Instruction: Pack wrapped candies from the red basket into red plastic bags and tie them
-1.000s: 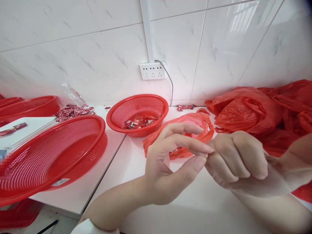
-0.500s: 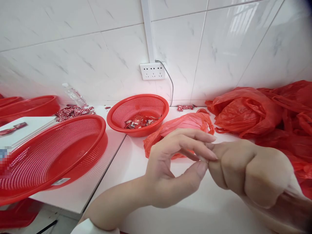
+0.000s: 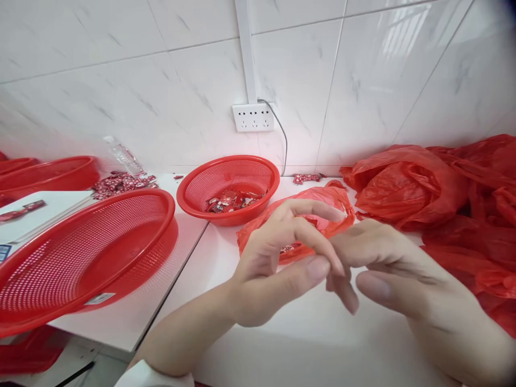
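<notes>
My left hand (image 3: 278, 269) is raised over the white table with its fingers curved and partly spread. Its thumb tip lies close by the index finger, and I make out nothing between them. From the right, my right hand (image 3: 403, 285) meets it, thumb apart from the fingers, holding nothing visible. The fingers of both hands overlap, so whether some of them touch is hard to see. Behind them lies a red plastic bag (image 3: 258, 236) with some printed packets inside. Beyond it stands a round red basket (image 3: 189, 199) holding small red packets (image 3: 234, 200).
A large red basket (image 3: 121, 258) stands at the left beside a table seam. Loose red packets (image 3: 116, 185) and a clear bottle (image 3: 124, 153) lie behind it. Crumpled red bags (image 3: 411, 183) pile up at the right. A socket panel (image 3: 253, 118) with a cable is on the wall.
My right hand has opened from a closed, curled shape, its thumb now apart. My left fingers have shifted slightly down and left. The baskets and bags stay put.
</notes>
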A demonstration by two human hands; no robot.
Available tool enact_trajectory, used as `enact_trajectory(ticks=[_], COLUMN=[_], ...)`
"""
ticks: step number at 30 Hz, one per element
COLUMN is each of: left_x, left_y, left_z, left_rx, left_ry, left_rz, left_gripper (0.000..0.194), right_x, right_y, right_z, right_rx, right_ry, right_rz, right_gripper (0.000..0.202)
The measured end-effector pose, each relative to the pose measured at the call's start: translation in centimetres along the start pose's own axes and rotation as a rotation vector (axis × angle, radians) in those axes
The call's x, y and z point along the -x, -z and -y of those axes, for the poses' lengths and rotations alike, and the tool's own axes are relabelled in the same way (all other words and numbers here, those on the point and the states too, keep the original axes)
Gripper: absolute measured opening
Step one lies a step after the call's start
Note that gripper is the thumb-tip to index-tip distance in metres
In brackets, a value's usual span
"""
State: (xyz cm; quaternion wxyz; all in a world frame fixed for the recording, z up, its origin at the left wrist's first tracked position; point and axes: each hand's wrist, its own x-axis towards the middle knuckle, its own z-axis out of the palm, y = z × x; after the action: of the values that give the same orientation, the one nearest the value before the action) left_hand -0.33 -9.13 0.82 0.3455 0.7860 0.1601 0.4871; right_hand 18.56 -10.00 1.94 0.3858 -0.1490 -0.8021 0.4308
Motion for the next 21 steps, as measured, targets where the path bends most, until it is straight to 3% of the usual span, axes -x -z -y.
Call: enact_trajectory(ticks=[7, 21], left_x=[0.2, -0.2], left_y=[-0.3, -0.1], left_z=[-0.3, -0.4], left_rx=[-0.088, -0.246], left_ry=[0.022, -0.139], left_rz=[0.012, 0.001], left_gripper=[0.016, 0.010], right_x=[-0.1, 0.0], right_y=[-0.5, -0.7], right_z=[-0.9, -1.3], right_rx=[-0.085, -0.144], right_ry=[-0.019, -0.050], right_rz=[0.039, 0.017], right_gripper=[0.034, 0.035])
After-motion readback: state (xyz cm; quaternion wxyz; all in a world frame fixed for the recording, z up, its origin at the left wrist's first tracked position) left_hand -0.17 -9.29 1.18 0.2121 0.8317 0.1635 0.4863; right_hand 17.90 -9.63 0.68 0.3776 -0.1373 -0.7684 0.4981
